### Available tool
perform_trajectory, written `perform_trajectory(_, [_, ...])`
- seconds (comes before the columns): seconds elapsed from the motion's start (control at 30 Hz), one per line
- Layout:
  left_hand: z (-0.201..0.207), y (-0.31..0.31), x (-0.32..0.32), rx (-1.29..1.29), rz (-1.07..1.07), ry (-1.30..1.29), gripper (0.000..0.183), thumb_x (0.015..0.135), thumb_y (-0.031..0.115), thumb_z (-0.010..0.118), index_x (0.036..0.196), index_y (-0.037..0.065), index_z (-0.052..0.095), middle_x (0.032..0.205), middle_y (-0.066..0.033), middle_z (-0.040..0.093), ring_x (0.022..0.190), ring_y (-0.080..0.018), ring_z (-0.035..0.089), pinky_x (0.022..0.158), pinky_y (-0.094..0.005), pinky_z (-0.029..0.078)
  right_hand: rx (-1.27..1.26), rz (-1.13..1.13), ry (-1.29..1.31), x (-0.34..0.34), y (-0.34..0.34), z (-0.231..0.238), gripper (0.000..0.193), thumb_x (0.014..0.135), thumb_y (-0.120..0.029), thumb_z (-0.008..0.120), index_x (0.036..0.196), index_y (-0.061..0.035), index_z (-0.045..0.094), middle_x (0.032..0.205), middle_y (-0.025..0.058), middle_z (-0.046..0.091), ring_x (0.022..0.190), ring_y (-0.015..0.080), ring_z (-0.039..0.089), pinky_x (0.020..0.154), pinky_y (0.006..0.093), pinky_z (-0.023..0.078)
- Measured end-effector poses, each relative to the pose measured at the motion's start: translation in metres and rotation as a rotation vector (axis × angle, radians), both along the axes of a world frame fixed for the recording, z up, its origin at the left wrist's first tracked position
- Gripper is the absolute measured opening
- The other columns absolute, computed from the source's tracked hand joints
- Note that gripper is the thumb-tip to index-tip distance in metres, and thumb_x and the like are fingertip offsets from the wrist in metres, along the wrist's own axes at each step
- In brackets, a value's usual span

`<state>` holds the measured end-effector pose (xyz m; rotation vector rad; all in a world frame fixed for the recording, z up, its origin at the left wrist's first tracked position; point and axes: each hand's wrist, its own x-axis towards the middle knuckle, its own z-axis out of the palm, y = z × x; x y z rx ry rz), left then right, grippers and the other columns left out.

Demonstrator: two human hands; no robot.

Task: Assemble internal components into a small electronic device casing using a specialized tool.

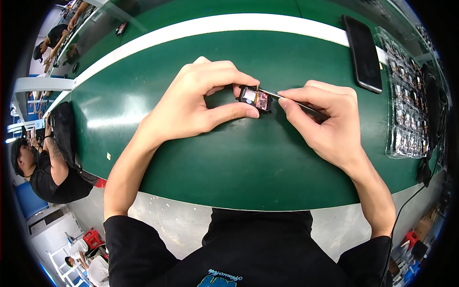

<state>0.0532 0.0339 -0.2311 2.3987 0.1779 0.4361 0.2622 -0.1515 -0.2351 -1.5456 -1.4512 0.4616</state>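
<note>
Between the thumb and fingers of my left hand (pixel 201 98) is a small black smartwatch body (pixel 256 98), its inside exposed. A silver-white battery, a strip of amber tape and a reddish circuit board show within it. My right hand (pixel 325 112) pinches a slim dark metal tool (pixel 299 103) like tweezers or a pry stick; its exact kind I cannot tell. The tool's tip meets the upper edge of the watch body, close to my left index fingertip. Both hands are above the middle of the green table.
The green table (pixel 239 172) has a white strip along its far side. At right lie a black phone (pixel 363 55) and a clear plastic tray (pixel 406 95) of small parts, beside black cables. A black bag (pixel 63 131) and a seated person (pixel 52 167) are at left.
</note>
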Motion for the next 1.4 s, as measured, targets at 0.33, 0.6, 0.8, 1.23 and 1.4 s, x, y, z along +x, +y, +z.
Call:
perform_trajectory(0.33, [0.0,0.0,0.0,-0.027,0.007,0.014,0.049,0.079,0.019,0.099,0.125,0.009,0.085,0.092,-0.002,0.075,0.069,-0.0148,0.048,0.074,-0.0324,0.036,0.008,0.001,-0.013,0.0,0.001,0.001,0.009,0.091,0.003,0.081,0.099,0.0026,0.085,0.067,0.0071,0.066,0.052,0.0118,0.055,0.05,0.0312,0.038])
perform_trajectory(0.6, [0.0,0.0,0.001,-0.025,-0.003,0.015,0.051,0.078,0.02,0.1,0.125,0.009,0.084,0.091,-0.0016,0.074,0.067,-0.0147,0.046,0.074,-0.0324,0.036,0.016,0.002,-0.015,0.001,0.001,0.0,0.008,0.09,0.002,0.082,0.098,0.0031,0.084,0.068,0.0073,0.068,0.052,0.0114,0.056,0.05,0.03,0.039])
perform_trajectory(0.8, [0.0,-0.002,0.001,0.018,0.016,0.015,0.055,0.076,0.021,0.101,0.127,0.009,0.083,0.089,-0.001,0.073,0.066,-0.0139,0.046,0.074,-0.0322,0.036,-0.026,-0.003,0.057,0.001,-0.001,0.004,0.011,0.09,0.001,0.082,0.1,0.0027,0.086,0.071,0.0068,0.072,0.054,0.0099,0.058,0.05,0.0281,0.041])
perform_trajectory(1.23, [-0.004,-0.007,0.003,0.071,0.019,-0.054,0.056,0.074,0.02,0.102,0.125,0.009,0.083,0.083,-0.0001,0.069,0.065,-0.0136,0.045,0.069,-0.0318,0.037,-0.017,0.002,-0.019,-0.004,0.0,0.002,0.01,0.091,-0.001,0.082,0.1,0.002,0.085,0.071,0.008,0.07,0.054,0.0131,0.061,0.05,0.03,0.043])
perform_trajectory(1.4, [0.0,-0.01,0.003,0.115,0.018,-0.049,0.056,0.073,0.019,0.103,0.125,0.009,0.084,0.082,0.0003,0.068,0.065,-0.0127,0.046,0.067,-0.0313,0.037,0.006,0.002,-0.043,-0.003,-0.001,0.002,0.009,0.091,-0.001,0.082,0.099,0.0023,0.084,0.071,0.0087,0.07,0.054,0.0145,0.062,0.05,0.0308,0.045])
